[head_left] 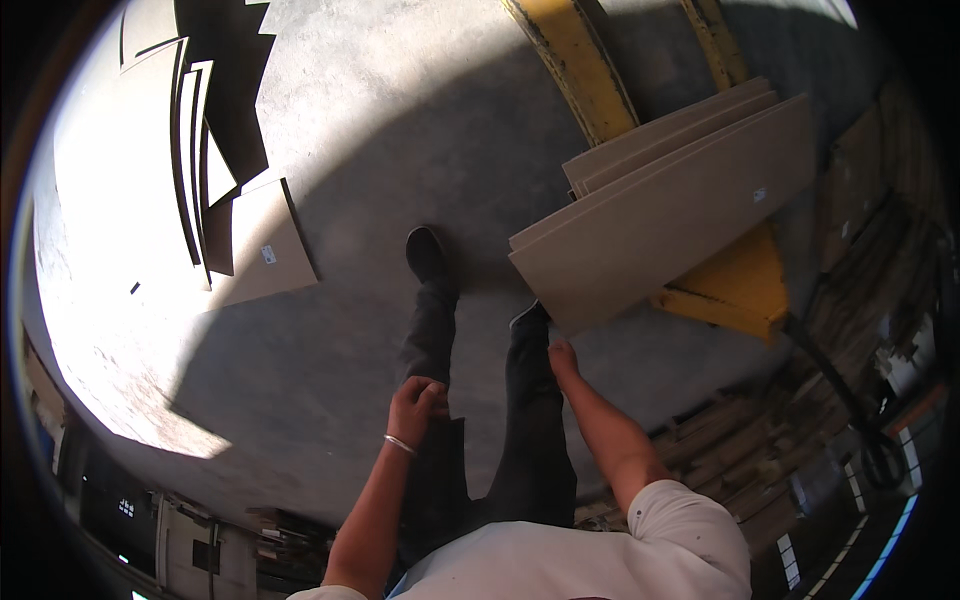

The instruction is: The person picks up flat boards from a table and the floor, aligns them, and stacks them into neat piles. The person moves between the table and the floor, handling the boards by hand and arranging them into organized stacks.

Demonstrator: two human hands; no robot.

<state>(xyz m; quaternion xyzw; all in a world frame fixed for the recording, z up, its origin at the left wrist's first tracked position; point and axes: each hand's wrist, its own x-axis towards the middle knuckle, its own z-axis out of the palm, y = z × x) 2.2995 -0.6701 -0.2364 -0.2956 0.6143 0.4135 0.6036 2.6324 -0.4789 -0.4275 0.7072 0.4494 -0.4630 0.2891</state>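
My left hand [420,400], with a pale band on its wrist, hangs in front of my left thigh. Its fingers are curled in and no object shows in them. Beside my right leg is my right hand [563,358], just below the near corner of a large brown board [660,215]. A gap seems to separate hand and board, and the fingers are mostly hidden. That board lies askew on several other boards [680,130], across the yellow forks [575,70] of a pallet jack [735,285].
More boards [125,170] lie in bright sunlight at the left, with one labelled board [262,245] nearest my feet. The jack's dark handle [835,375] reaches toward the lower right. Stacked wooden pieces [740,440] line the right side. My shoes [425,250] stand on shaded concrete.
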